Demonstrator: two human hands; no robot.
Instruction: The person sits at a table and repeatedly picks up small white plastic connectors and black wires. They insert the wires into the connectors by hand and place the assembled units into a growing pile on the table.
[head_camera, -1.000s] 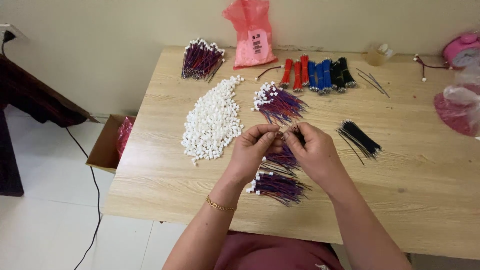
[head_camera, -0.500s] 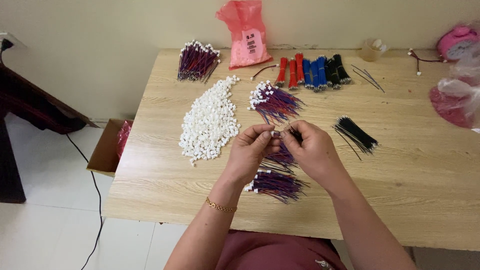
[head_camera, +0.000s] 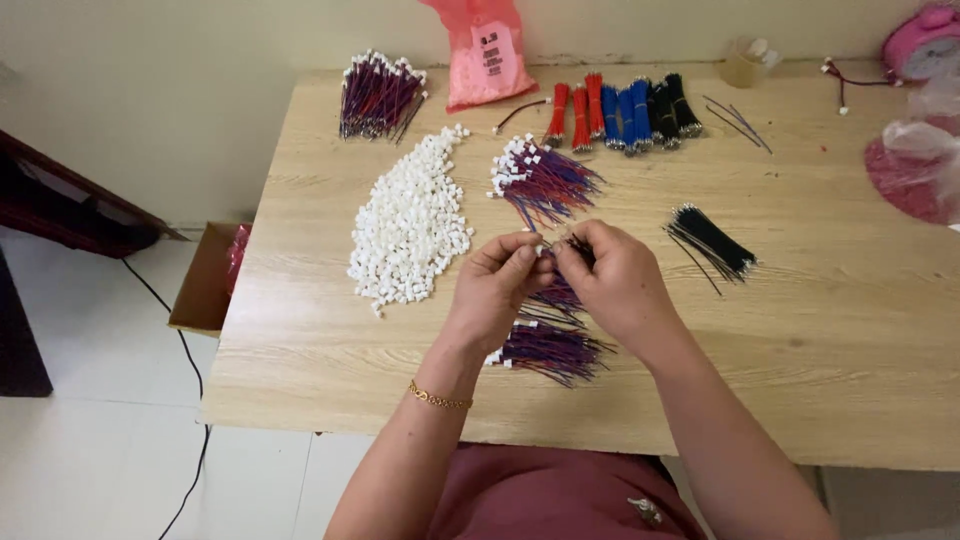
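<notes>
I see my left hand and right hand meeting fingertip to fingertip above the surface, both pinched on a small white connector with thin wires trailing down toward me. The connector pile lies left of the left hand, nearer to it. A finished bundle lies just below both hands.

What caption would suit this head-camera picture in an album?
Left hand and right hand pinch thin wires together above a wooden table, beside a pile of white connectors.
</notes>
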